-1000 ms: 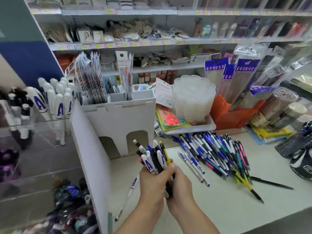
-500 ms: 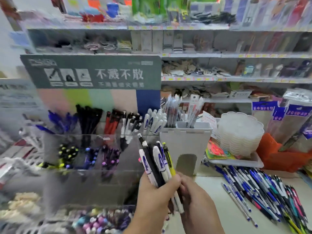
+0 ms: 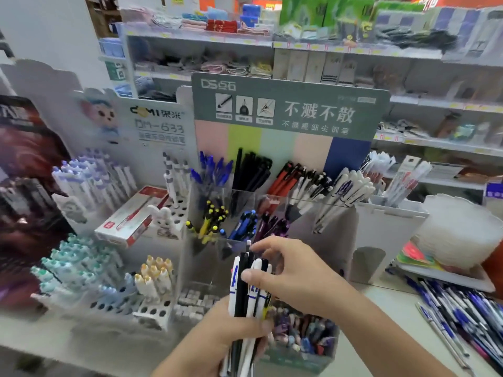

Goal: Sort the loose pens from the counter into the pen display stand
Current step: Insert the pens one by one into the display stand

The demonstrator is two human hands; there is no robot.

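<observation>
Both hands work one bundle of pens (image 3: 249, 289) in front of the pen display stand (image 3: 272, 202), whose clear compartments hold blue, black, red and white pens in separate groups. Left hand (image 3: 223, 338) grips the upright bundle low; right hand (image 3: 294, 273) pinches its tops. Loose pens (image 3: 462, 317) lie on the counter (image 3: 386, 303), far right.

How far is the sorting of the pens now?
Done: the display stand already holds blue, black, red and white pens in its compartments. In hand: the left hand grips a bundle of pens, and the right hand fingers the tops, as if picking one. Left: a pile of loose pens lies on the counter.
</observation>
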